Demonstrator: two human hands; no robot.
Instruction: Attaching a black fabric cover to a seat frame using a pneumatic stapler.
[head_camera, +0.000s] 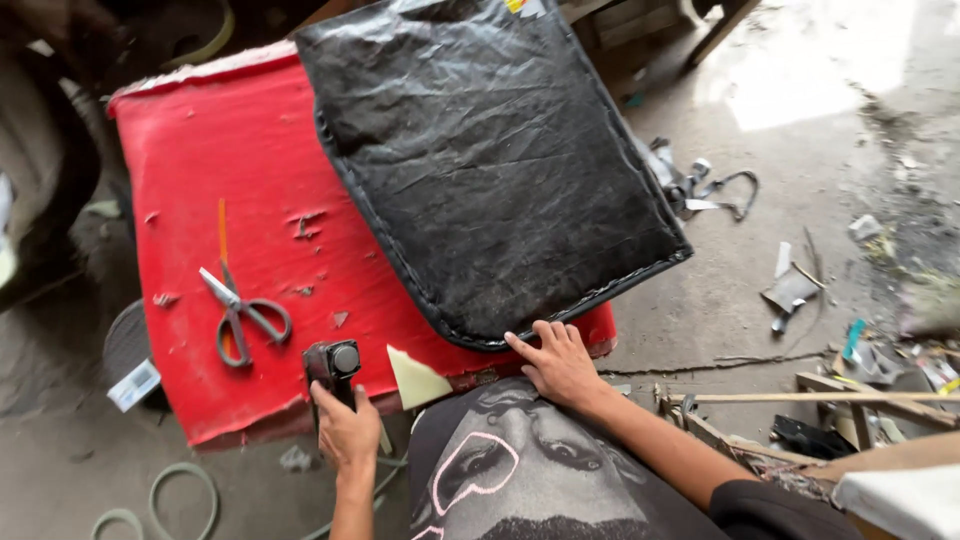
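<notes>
The left hand (347, 432) gripped a stapler (332, 368) while the right hand (558, 362) pressed open-fingered on the black cushion (480, 160), which looked bulky, stiff-backed, slick-skinned and best held by its rim.

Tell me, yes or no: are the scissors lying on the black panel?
No, the scissors lie on the red surface, left of the black panel.

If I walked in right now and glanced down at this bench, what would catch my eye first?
Most likely the bright red table top, scuffed and torn, with a big black cushion panel lying across its right side. The right hand presses on the panel's near edge, the left hand grips a dark tool at the front edge, and grey scissors lie to the left.
</notes>
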